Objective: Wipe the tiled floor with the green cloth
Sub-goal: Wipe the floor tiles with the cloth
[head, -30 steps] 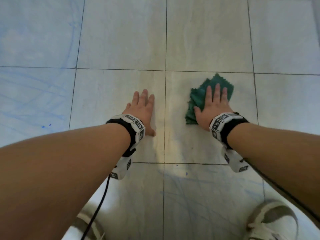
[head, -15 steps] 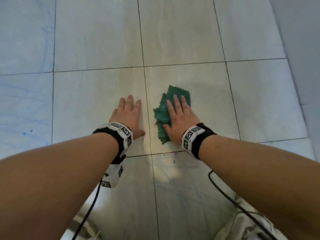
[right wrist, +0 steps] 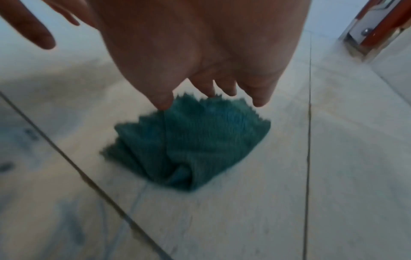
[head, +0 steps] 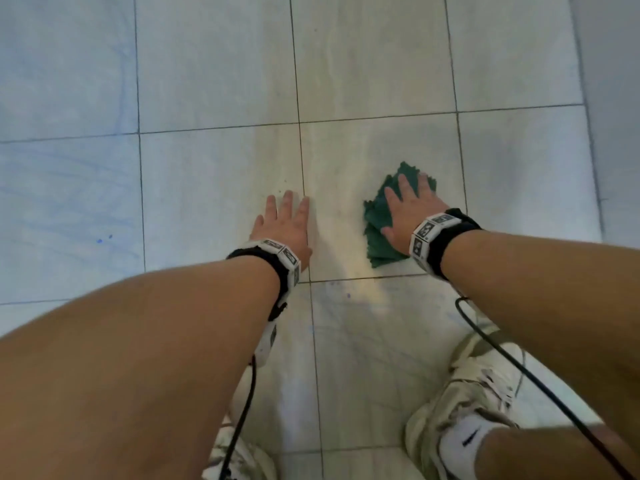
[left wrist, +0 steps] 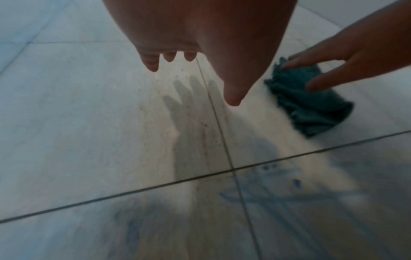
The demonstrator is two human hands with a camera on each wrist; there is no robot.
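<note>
A: Position of the green cloth (head: 382, 233)?

B: On the tiled floor (head: 214, 71), on the tile right of the central grout line, close to that tile's near edge. Bunched and folded, serrated edges showing at its far side. In the right wrist view (right wrist: 189, 146) it lies in several creased layers, blurred.

A: Right hand (head: 408, 213)?

B: Laid on top of the cloth, palm down. Fingers straight and spread, pointing far; fingertips (head: 403, 180) reach the cloth's far edge. Grip released: flat pressure, nothing curled round the fabric. The left wrist view shows the same hand (left wrist: 347, 58) from the side, two fingers resting on the cloth (left wrist: 311, 103).

A: Left hand (head: 282, 226)?

B: Flat on the bare floor, on the tile left of the grout line, index finger right at the line. Fingers straight, close together. Grip released, holding nothing. Its own wrist view (left wrist: 200, 35) shows fingertips and thumb extended above a hand-shaped shadow; whether the palm is pressing down or just off the tile, I cannot tell from that angle.

A: Hands relative to each other?

B: Side by side, apart, a strip of bare tile between them.

A: Anything else?

B: Blue streaks (head: 62, 188) on the left tiles. A pale shoe (head: 467, 393) near right, white sock above it. Black cable (head: 512, 362) trailing from the right wrist band.
</note>
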